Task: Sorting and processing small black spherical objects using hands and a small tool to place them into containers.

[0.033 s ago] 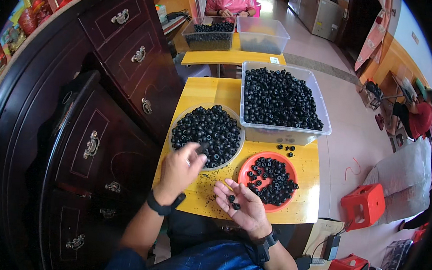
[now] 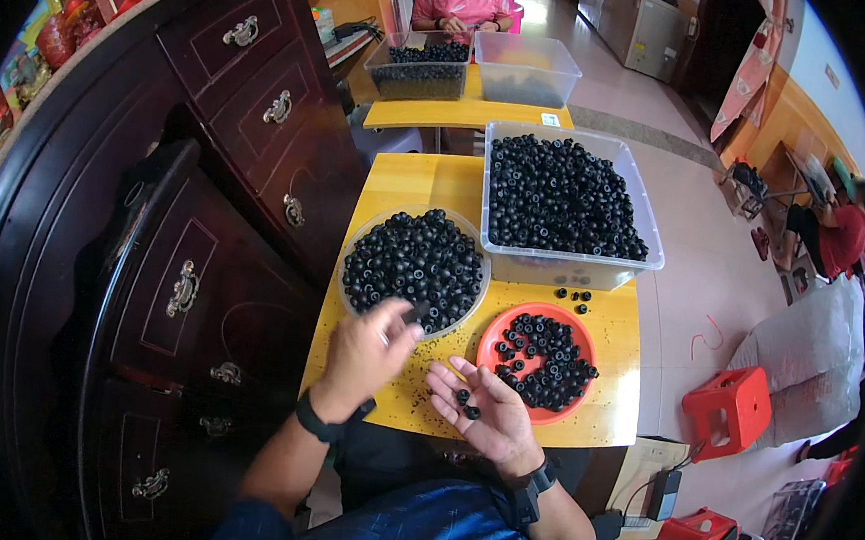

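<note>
My left hand point(image 2: 372, 351) is over the near edge of a round clear tub point(image 2: 344, 289) heaped with small black round parts point(image 2: 419, 254), some showing a hollow ring end. Its fingers are closed in a pinch, and a dark piece point(image 2: 415, 312) shows at the fingertips, blurred. Lower and to the right, my right hand point(image 2: 492, 420) lies palm up, fingers loosely curled, cradling a few black parts point(image 2: 469, 407). Just beyond it sits a red-orange round dish point(image 2: 565, 418) with several more of these parts in it.
A large clear bin point(image 2: 646, 225) full of black parts stands at the yellow table's point(image 2: 419, 179) far right. Loose parts point(image 2: 582, 309) and black crumbs lie on the tabletop. Across, a person point(image 2: 461, 6) sits behind two bins. Dark drawers point(image 2: 191, 283) flank the left; red stools point(image 2: 729, 411) stand right.
My left hand has drawn back slightly toward me and to the right, with the dark piece at its fingertips. My right hand stays nearly still.
</note>
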{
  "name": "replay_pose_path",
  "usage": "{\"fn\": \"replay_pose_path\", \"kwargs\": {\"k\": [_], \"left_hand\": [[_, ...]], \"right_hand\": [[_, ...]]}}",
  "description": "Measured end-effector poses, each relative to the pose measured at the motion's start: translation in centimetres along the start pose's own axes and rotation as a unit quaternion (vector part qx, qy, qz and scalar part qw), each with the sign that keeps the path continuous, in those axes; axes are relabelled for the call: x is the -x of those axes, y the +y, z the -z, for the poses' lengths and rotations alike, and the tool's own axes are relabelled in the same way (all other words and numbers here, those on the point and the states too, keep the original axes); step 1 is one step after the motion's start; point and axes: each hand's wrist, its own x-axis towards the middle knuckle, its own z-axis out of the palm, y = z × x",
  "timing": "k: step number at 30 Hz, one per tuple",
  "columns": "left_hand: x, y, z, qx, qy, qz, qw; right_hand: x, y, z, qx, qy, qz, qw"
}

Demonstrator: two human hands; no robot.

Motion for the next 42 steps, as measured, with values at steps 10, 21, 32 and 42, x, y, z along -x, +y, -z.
{"fn": "replay_pose_path", "kwargs": {"k": [10,21,32,42], "left_hand": [[5.8,0.9,-4.4,-0.063,-0.139,-0.072,0.986],[5.9,1.7,-4.1,-0.059,-0.126,-0.067,0.988],[5.0,2.1,-3.4,0.06,-0.065,-0.008,0.996],[5.3,2.2,-4.0,0.13,-0.036,0.013,0.991]], "right_hand": [[-1.4,1.1,0.9,0.038,-0.038,-0.024,0.998],[-1.2,0.9,1.1,-0.002,-0.04,-0.016,0.999],[-0.9,1.0,2.5,0.019,-0.033,-0.013,0.999],[-0.6,0.8,1.3,0.059,-0.036,-0.009,0.998]]}}
